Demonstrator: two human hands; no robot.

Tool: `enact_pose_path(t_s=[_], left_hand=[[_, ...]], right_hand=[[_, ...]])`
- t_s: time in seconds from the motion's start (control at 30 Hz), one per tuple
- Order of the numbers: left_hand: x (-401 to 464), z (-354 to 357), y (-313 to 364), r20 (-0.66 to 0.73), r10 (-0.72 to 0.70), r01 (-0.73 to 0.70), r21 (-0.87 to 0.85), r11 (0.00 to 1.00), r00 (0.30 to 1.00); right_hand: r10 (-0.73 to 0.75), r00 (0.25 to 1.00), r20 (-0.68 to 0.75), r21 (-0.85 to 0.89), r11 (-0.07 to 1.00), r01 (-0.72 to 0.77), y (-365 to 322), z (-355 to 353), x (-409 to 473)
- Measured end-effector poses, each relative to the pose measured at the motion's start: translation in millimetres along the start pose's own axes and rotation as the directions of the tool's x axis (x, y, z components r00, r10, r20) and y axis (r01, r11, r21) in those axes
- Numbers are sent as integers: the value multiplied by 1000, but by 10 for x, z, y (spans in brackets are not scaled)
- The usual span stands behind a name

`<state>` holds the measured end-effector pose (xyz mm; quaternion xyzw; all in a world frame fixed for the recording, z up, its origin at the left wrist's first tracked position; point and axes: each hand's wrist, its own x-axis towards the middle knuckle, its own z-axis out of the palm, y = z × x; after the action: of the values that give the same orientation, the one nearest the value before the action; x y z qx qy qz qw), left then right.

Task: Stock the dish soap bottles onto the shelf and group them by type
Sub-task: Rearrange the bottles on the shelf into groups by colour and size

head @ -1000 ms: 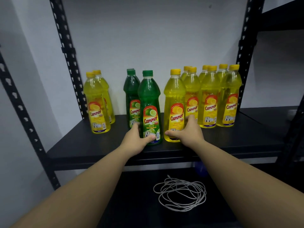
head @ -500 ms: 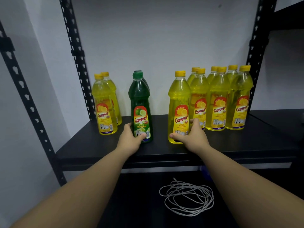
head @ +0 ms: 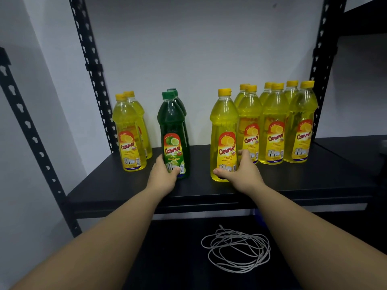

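On the black shelf point(head: 209, 191) my left hand point(head: 165, 174) grips the base of a green lime soap bottle point(head: 172, 130), which stands upright in front of a second green bottle point(head: 181, 107). My right hand point(head: 240, 173) grips the base of a yellow lemon soap bottle point(head: 224, 126), also upright. Two yellow bottles point(head: 127, 130) stand at the left. Several more yellow bottles point(head: 274, 122) are grouped at the right, just behind and beside the one I hold.
Black perforated uprights point(head: 92, 65) frame the shelf at left and right, with a white wall behind. On the lower shelf lies a coil of grey cord point(head: 236, 250). Another black shelf point(head: 356, 147) adjoins on the right.
My left hand slid the green bottle leftward, away from the yellow one, until it stands in front of the other green bottle. The gap between the two held bottles has widened.
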<state>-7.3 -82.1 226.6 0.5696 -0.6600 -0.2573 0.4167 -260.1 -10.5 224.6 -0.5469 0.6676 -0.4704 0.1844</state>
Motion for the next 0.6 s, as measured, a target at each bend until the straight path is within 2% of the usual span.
enact_pose_path(t_s=[0.13, 0.23, 0.33, 0.43, 0.6], left_hand=[[-10, -3, -15, -29, -29, 28, -12, 1000, 999], [-132, -24, 21, -162, -36, 29, -42, 999, 986], [-320, -45, 104, -277, 106, -116, -21, 993, 955], [-440, -40, 222, -153, 236, -244, -41, 969, 960], [-492, -29, 488, 153, 231, -206, -166, 964, 961]], right_hand=[[10, 1000, 10, -25, 1000, -9, -11, -6, -6], [4, 999, 33, -35, 999, -3, -37, -22, -28], [-2, 996, 89, -14, 1000, 3, -82, -47, -82], [-31, 987, 159, 4, 1000, 31, -150, -34, -176], [-111, 960, 258, 60, 993, 99, -241, 78, -276]])
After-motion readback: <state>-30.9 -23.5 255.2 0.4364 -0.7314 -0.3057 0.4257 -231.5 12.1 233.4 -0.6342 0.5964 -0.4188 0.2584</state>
